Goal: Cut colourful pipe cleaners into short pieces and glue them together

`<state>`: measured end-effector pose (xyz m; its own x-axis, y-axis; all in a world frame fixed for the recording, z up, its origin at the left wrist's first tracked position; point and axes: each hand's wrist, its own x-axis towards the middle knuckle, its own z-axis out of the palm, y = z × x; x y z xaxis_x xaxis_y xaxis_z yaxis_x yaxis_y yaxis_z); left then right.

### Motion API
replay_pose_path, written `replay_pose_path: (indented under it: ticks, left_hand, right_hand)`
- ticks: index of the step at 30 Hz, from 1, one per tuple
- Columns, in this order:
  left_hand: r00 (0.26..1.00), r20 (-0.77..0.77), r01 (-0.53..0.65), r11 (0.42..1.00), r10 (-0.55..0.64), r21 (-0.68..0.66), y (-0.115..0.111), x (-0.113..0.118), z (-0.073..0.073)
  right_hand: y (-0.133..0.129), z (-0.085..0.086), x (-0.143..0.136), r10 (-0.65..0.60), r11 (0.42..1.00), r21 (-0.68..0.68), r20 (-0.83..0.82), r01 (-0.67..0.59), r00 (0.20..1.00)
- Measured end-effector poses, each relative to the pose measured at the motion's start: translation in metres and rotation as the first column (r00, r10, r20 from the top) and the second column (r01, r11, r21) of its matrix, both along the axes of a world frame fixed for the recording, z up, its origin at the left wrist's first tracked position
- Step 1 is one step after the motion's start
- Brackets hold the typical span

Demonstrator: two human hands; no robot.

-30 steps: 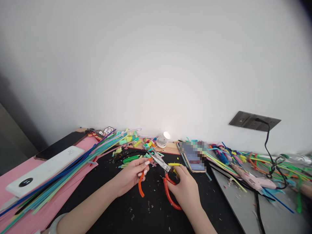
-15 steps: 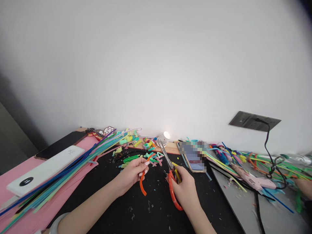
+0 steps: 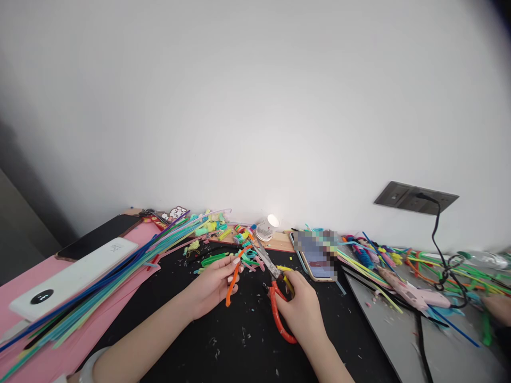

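Between its thumb and fingers, my left hand [image 3: 213, 286] pinches an orange pipe cleaner [image 3: 232, 287], whose lower end hangs down over the black mat. My right hand [image 3: 303, 303] is wrapped round the red handles of the scissors [image 3: 276, 314]. The scissor blades point up and left, close to the top end of the orange piece. A yellow-handled tool [image 3: 289, 282] also shows under the fingers of my right hand. Short green, teal and pink pieces [image 3: 215, 259] lie behind my left hand.
Long pipe cleaners [image 3: 107, 287] and a white power bank [image 3: 75, 274] lie at left. A paper cup [image 3: 267, 227] stands near the wall. Right of it are a phone [image 3: 317, 260] and a pink glue gun [image 3: 415, 291] with its cord. Another person's hand [image 3: 497, 308] shows at far right.
The orange pipe cleaner has tilted, its lower end swinging left and its top moving right. The scissors have turned, their blades now leaning further left and slightly apart.
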<state>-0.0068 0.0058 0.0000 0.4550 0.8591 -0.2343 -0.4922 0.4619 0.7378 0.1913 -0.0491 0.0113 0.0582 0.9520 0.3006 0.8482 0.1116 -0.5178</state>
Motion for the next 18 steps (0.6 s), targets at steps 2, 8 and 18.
replay_pose_path:
  ticks: [2,8,18]
  left_hand:
    - [0.998,0.058,0.0,0.999,0.002,-0.042,0.0007,-0.001,-0.0015]
    - [0.961,0.275,0.077,0.989,-0.041,-0.123,0.0033,-0.0032,-0.0037]
    - [0.937,0.328,0.155,0.983,-0.117,-0.093,0.0024,-0.0022,-0.0039]
  right_hand:
    - [0.0005,-0.0006,0.0004,0.008,1.0,0.027,0.013,-0.008,1.0]
    - [0.0017,-0.0031,0.0009,-0.063,0.993,0.106,0.135,0.049,0.989]
    - [0.0003,-0.0044,-0.0024,-0.121,0.983,0.168,0.303,0.072,0.945]
